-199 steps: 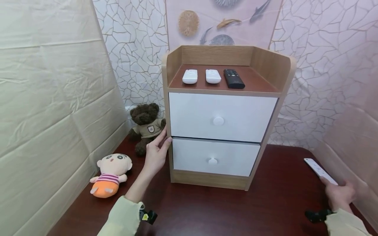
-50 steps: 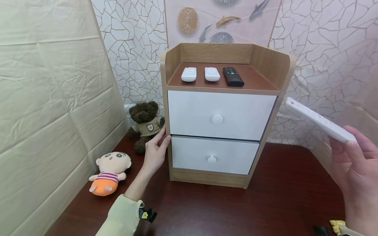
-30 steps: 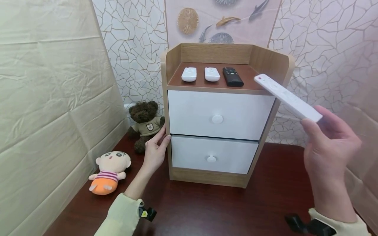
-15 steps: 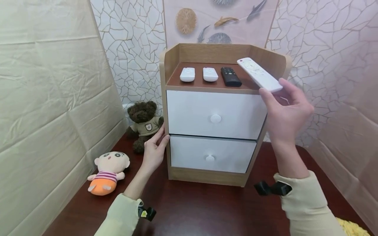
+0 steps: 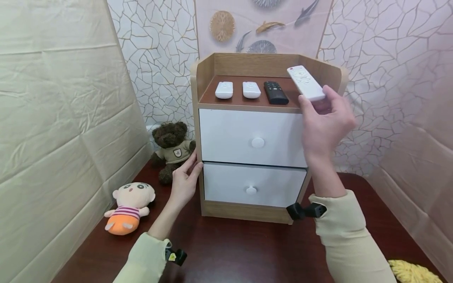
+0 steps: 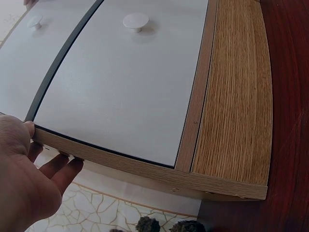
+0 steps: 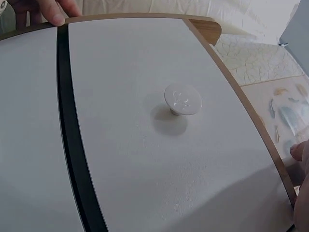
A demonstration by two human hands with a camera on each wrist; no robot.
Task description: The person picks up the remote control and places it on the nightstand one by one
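My right hand (image 5: 327, 125) pinches the near end of a white remote control (image 5: 305, 82) between thumb and fingers. The remote tilts above the right side of the nightstand's top shelf (image 5: 240, 101). My left hand (image 5: 184, 184) rests against the left edge of the nightstand (image 6: 236, 96), thumb on the front edge and fingertips on the side panel. On the shelf lie a black remote (image 5: 276, 93) and two more white remotes, one in the middle (image 5: 251, 90) and one at the left (image 5: 224, 90). In the right wrist view the held remote is mostly hidden.
Both white drawers, upper (image 5: 230, 137) and lower (image 5: 226, 184), are closed. Raised wooden sides border the shelf. Left of the nightstand are a brown teddy bear (image 5: 173, 145) and a plush doll (image 5: 129, 208). Something yellow and knitted (image 5: 412, 271) lies at the lower right.
The right hand has lifted the white remote from low on the right, carrying it up and left until it is over the shelf. The left hand stays at the nightstand's edge.
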